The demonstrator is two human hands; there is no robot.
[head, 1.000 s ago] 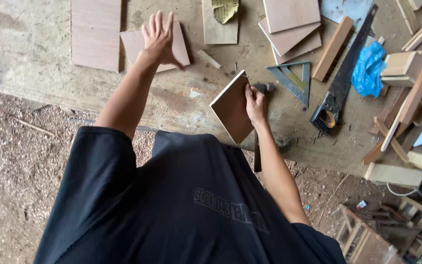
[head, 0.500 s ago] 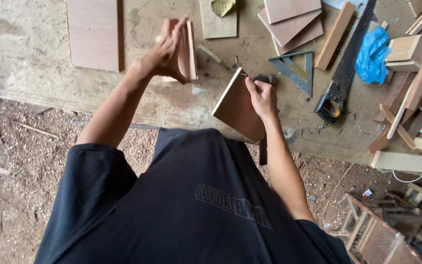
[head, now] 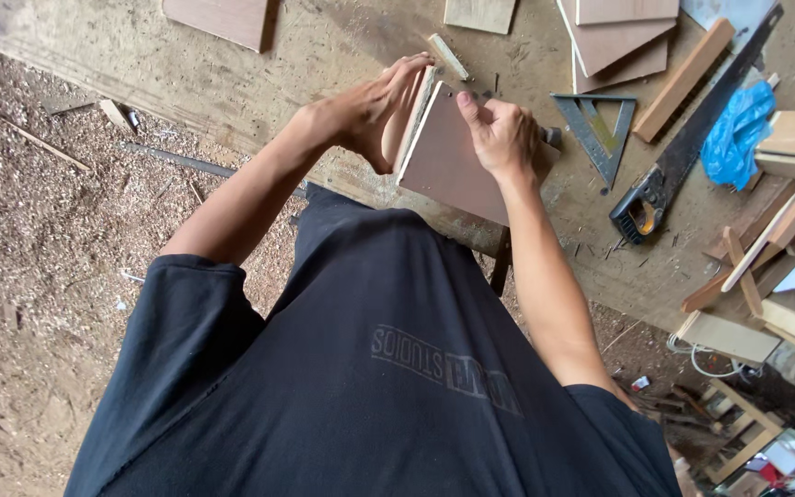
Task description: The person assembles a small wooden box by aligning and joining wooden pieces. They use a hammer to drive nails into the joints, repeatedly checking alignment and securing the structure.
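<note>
At the far left edge a brown board (head: 223,18) lies on the dusty workbench (head: 324,55), cut off by the top of the picture. The left hand (head: 370,115) grips a thin wooden panel (head: 413,115) that stands on its edge, so only its narrow side shows. It touches the flat brown panel (head: 448,156), which the right hand (head: 503,138) holds with the thumb on its face; the fingers behind are hidden. Both panels are above the near edge of the workbench. To the right lie a triangular metal square (head: 595,129), then a hand saw (head: 692,138) whose blade is cut off at the top, and a blue crumpled bag (head: 736,133) beside wooden offcuts that are hard to separate.
</note>
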